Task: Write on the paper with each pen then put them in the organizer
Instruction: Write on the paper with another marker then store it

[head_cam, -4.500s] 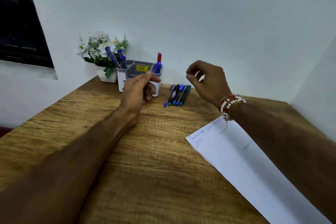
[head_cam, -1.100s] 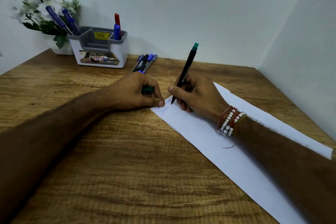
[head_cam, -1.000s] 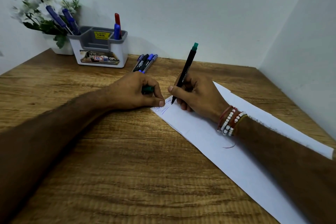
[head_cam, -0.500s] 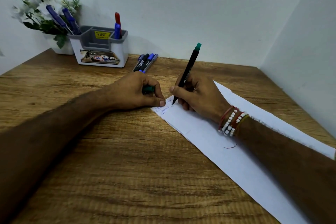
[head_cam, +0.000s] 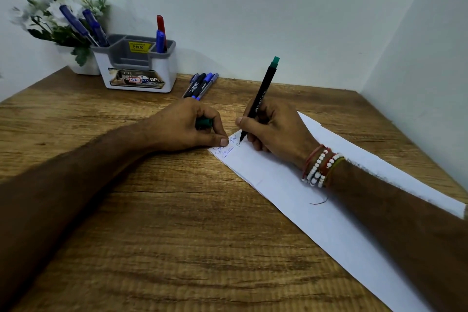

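My right hand [head_cam: 274,129] grips a black pen with a green end [head_cam: 263,91], its tip touching the top corner of the white paper [head_cam: 316,200]. Blue handwriting shows there. My left hand [head_cam: 187,125] curls around the green pen cap [head_cam: 203,123] and its thumb presses the paper's corner. Three loose pens [head_cam: 201,85] lie on the wooden table behind my left hand. The white and grey organizer [head_cam: 138,68] stands at the back left with several pens upright in it.
A white pot of artificial flowers [head_cam: 58,23] stands behind the organizer in the corner. Walls close off the table [head_cam: 152,223] at the back and right. The paper runs diagonally to the lower right edge of view.
Since 4.5 s ago my right hand took the green-ended pen from the row and my left hand took its cap. Over the last second the pen tip shifted slightly right along the paper.
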